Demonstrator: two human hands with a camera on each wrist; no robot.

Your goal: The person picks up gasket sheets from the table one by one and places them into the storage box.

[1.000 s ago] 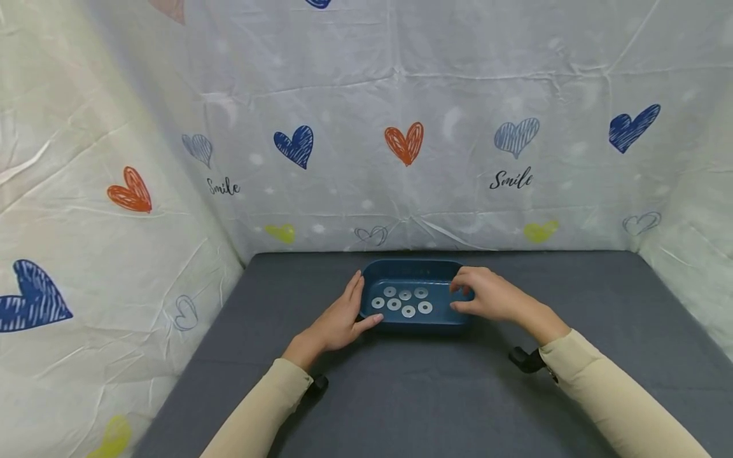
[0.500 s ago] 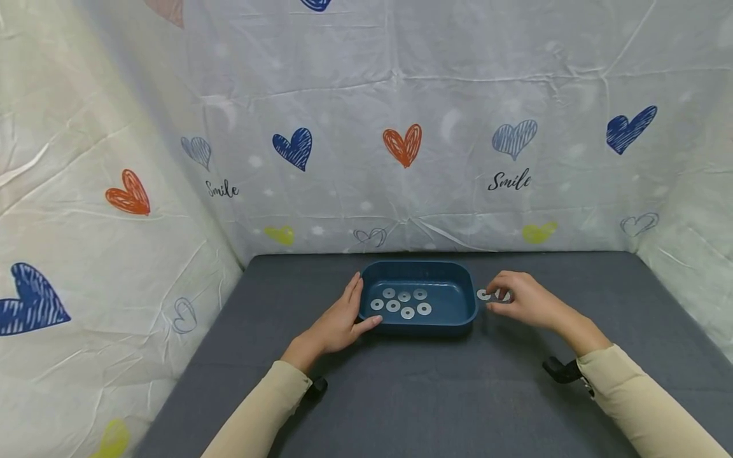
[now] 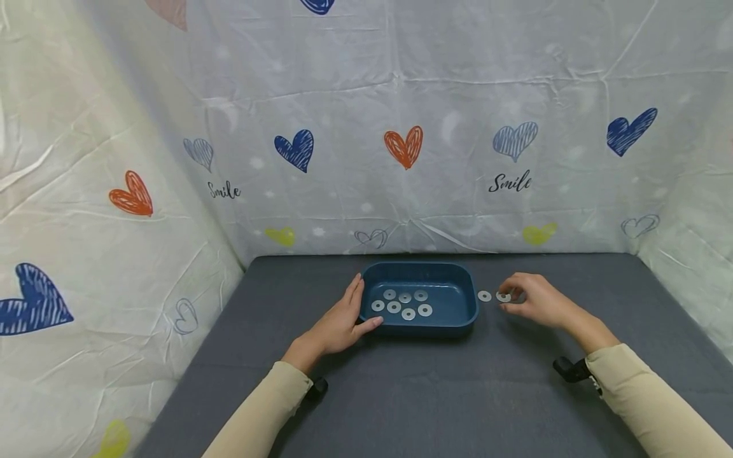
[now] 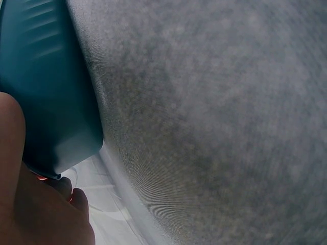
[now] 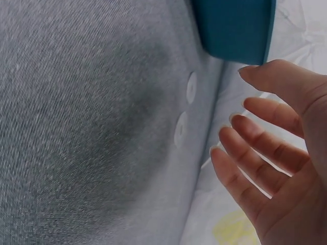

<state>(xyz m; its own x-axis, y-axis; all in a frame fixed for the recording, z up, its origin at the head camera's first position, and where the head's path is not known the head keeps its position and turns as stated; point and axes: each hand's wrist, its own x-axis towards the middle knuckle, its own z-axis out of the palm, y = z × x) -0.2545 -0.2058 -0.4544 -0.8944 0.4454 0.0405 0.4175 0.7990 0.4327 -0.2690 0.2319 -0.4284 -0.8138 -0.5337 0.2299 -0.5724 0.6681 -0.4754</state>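
A dark blue rectangular tray [image 3: 424,330] stands near the table's far edge, with several flat metal washers [image 3: 394,307] lying apart on its floor. My left hand [image 3: 335,323] rests against its left end, fingers straight along the wall, thumb at the near rim. Two more washers lie on the cloth right of the tray: one [image 3: 484,296] close to its end, another [image 3: 503,297] farther right. Over the farther one hovers my right hand [image 3: 538,302]. In the right wrist view, its fingers [image 5: 250,158] are spread, thumb apart, and both washers lie flat, untouched.
A dark grey cloth [image 3: 412,394] covers the table. Behind it hangs a white sheet [image 3: 446,95] printed with hearts, which also encloses the left and right sides. Black wrist straps with camera mounts [image 3: 569,370] sit below both hands.
My right hand has moved right, from over the tray's right end to the farther loose washer, uncovering both loose washers. My left hand and the tray have stayed put.
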